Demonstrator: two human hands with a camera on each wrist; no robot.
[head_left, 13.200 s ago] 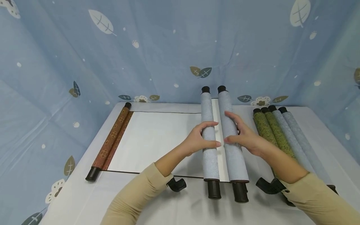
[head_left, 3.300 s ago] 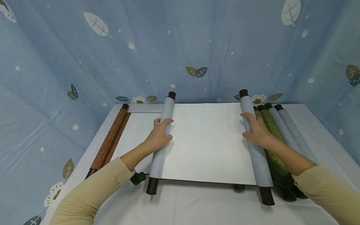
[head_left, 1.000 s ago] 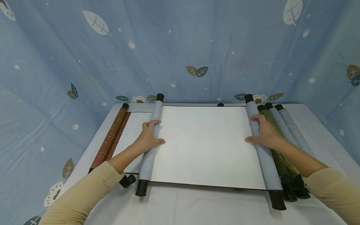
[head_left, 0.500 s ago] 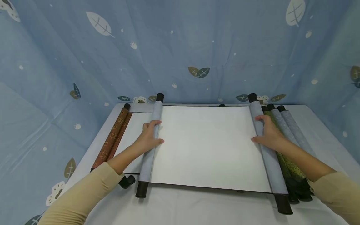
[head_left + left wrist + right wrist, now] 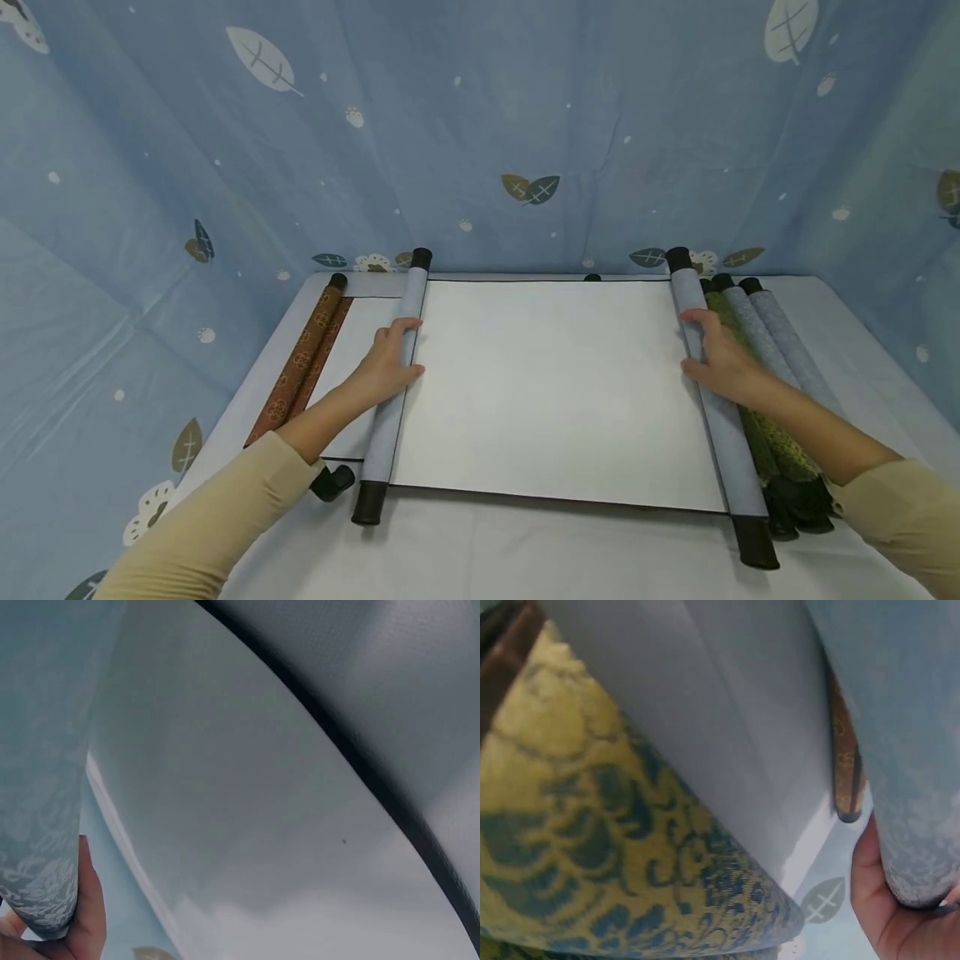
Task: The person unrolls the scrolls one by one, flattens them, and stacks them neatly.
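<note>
A wide white paper scroll [image 5: 555, 392] lies unrolled across the middle of the white-clothed table [image 5: 525, 550]. Its pale blue left roller [image 5: 393, 392], at nine o'clock, sits under the left hand [image 5: 386, 367], fingers curled over it. At three o'clock the right hand [image 5: 716, 358] grips the pale blue right roller [image 5: 712, 400] likewise. Beyond it lie rolled green and blue brocade scrolls [image 5: 765, 367]; at far nine o'clock, a brown patterned scroll [image 5: 300, 367].
</note>
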